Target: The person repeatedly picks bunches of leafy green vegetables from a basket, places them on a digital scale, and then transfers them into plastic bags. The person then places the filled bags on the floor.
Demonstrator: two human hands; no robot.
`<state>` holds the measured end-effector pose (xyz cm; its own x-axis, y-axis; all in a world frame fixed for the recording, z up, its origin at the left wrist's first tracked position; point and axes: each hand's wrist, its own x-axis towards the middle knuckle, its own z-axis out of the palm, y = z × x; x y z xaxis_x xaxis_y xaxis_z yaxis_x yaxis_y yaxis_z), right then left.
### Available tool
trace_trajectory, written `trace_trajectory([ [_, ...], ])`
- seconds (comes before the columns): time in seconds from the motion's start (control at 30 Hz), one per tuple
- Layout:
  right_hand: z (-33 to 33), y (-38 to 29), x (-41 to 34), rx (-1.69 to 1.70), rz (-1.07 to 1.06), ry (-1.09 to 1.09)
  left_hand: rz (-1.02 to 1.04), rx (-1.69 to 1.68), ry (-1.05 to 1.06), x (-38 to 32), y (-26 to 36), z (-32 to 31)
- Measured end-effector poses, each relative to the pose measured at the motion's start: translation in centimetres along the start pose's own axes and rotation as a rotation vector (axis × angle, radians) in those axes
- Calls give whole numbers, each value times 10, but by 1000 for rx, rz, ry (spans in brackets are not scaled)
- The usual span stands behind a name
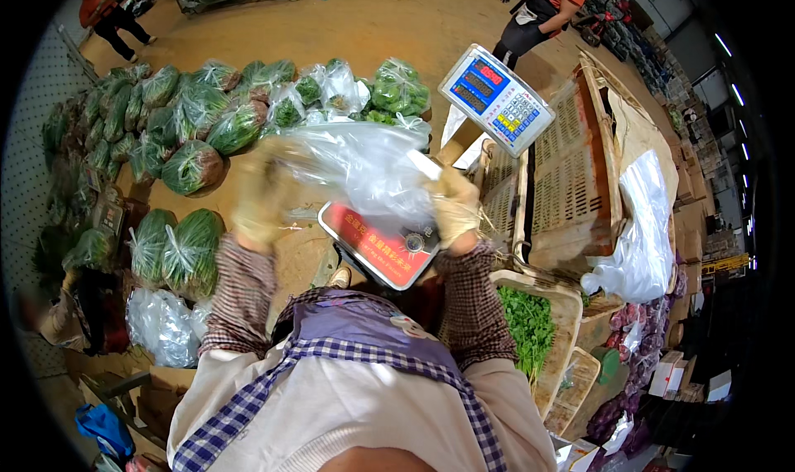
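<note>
A clear plastic bag [366, 158] is stretched in the air between my two gloved hands. My right hand [456, 202] grips its right side, beside a white strip on the bag. My left hand [262, 192] is at the bag's left end and strongly blurred; it appears closed on the film, though its fingers are not distinct. Below the bag is the red weighing platform [379, 248] of an electronic scale, partly covered by the bag and my right hand. The scale's display and keypad unit [497, 99] stands beyond my right hand, with lit red digits.
Bagged leafy greens [192, 112] cover the floor ahead and left. Two tied bags of greens [192, 251] stand nearer. At right are a plastic crate [571, 167], a stack of plastic bags [646, 230] and a bin of loose herbs [525, 323]. Co-workers [543, 12] are nearby.
</note>
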<state>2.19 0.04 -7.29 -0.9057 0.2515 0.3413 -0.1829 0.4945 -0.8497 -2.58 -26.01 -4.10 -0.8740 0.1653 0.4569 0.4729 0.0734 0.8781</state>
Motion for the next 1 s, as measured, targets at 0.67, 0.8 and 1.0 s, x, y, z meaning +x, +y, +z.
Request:
trace_trajectory([
  [0.67, -5, 29, 108, 181, 81, -872, -723, -189, 530, 75, -23, -203],
  [0.8, -30, 182, 124, -420, 129, -728, -559, -349, 710, 25, -39, -292],
  [1.0, 1, 251, 85, -453, 231, -727, -544, 487, 284, -73, -88, -419],
])
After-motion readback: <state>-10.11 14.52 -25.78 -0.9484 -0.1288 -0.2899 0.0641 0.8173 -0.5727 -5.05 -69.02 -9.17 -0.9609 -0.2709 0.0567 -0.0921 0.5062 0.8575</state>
